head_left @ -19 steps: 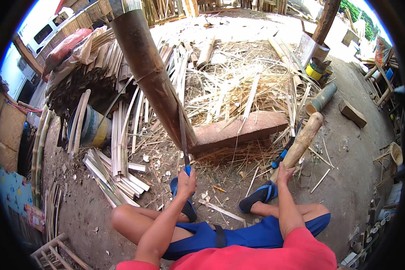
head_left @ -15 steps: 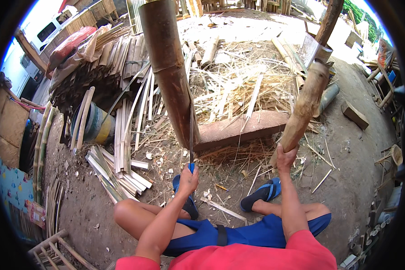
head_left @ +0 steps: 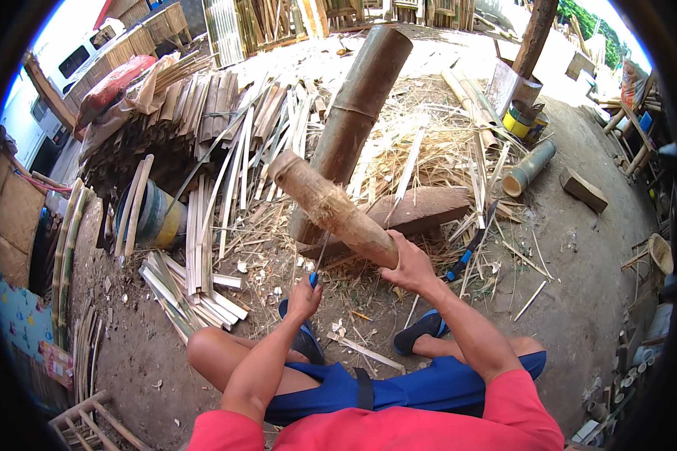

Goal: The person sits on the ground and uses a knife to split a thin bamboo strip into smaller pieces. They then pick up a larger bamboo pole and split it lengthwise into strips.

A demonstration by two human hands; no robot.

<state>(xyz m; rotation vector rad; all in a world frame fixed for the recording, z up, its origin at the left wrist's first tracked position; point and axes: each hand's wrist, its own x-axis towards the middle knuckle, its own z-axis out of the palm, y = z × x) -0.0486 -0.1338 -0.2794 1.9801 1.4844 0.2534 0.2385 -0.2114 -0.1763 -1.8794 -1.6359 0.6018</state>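
My left hand [head_left: 303, 302] is closed around the blue handle of a knife [head_left: 314, 280]. Its narrow blade runs up toward the foot of a thick brown bamboo section [head_left: 361, 94], and the club partly hides where they meet. That bamboo leans with its top away and to the right, its lower end beside a reddish-brown wooden block [head_left: 429, 206]. In my right hand [head_left: 414, 264] is a stout wooden club [head_left: 335, 210], gripped at its near end. The club slants up to the left across the bamboo's lower part; whether they touch, I cannot tell.
Right of the block lies another blue-handled blade [head_left: 462, 263]. Split bamboo strips [head_left: 195, 289] and a bucket [head_left: 164, 214] are at left. Shavings [head_left: 414, 143] cover the ground beyond. A bamboo piece [head_left: 529, 167] and wood chunk [head_left: 583, 189] lie at right.
My right hand has swung the club from the right over to the left, in front of the bamboo. The bamboo's top has tipped to the right and away; my left hand has shifted slightly.
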